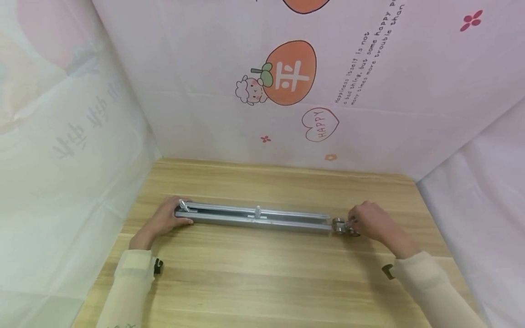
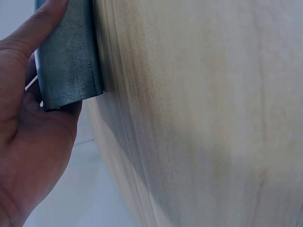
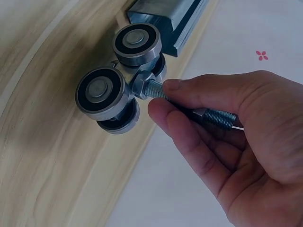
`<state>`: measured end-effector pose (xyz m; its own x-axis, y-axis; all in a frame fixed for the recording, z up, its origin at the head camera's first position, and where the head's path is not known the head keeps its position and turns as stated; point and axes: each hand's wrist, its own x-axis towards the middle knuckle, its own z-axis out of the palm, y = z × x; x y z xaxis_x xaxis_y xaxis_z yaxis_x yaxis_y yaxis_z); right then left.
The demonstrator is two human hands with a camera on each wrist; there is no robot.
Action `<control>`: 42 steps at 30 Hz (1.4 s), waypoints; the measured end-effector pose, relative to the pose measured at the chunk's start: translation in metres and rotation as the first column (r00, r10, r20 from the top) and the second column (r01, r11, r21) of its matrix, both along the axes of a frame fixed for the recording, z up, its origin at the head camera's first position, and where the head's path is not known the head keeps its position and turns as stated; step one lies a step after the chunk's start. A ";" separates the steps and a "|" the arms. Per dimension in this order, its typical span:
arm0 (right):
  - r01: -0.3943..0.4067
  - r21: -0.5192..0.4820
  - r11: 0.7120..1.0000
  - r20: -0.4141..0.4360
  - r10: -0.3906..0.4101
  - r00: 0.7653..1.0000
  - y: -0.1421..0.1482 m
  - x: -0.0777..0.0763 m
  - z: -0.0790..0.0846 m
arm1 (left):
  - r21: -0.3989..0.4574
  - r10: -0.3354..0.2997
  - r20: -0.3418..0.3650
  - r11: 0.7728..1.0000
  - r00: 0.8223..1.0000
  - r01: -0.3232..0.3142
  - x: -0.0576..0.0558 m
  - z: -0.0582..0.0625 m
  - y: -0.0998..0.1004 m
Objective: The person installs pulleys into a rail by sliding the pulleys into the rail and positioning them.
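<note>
A long metal channel track (image 1: 287,224) lies across the wooden table, slot facing up. Its left end is gripped by my left hand (image 1: 165,219), thumb on the near side; the left wrist view shows thumb and fingers around the track end (image 2: 68,61). Two threaded bolts stand up from the slot, one bolt (image 1: 183,206) by the left hand, another bolt (image 1: 258,211) near the middle. My right hand (image 1: 374,224) pinches the threaded stem of a roller trolley (image 3: 137,45) between thumb and fingers. The trolley's several wheels sit just outside the track's right end, seemingly apart from it.
The wooden table (image 1: 262,282) extends in front of and behind the track. A printed cloth wall (image 1: 205,123) rises at the table's back edge, with pale cloth walls on the left and right.
</note>
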<state>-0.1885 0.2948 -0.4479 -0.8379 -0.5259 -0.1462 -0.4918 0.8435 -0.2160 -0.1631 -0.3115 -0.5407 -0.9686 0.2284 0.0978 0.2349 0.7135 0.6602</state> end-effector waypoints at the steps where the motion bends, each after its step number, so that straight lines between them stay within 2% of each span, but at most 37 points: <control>1: -0.001 -0.002 1.000 -0.002 0.001 1.000 -0.001 0.001 -0.001 | -0.002 -0.001 -0.004 1.000 1.000 0.001 0.000 0.000 0.000; 10: -0.007 -0.012 1.000 -0.003 0.007 1.000 -0.008 0.001 -0.007 | 0.008 -0.002 -0.015 1.000 1.000 0.002 0.002 0.000 0.003; 42: 0.006 -0.006 1.000 -0.005 -0.006 1.000 -0.020 -0.005 -0.007 | 0.000 0.005 -0.002 1.000 1.000 -0.005 0.000 0.001 0.001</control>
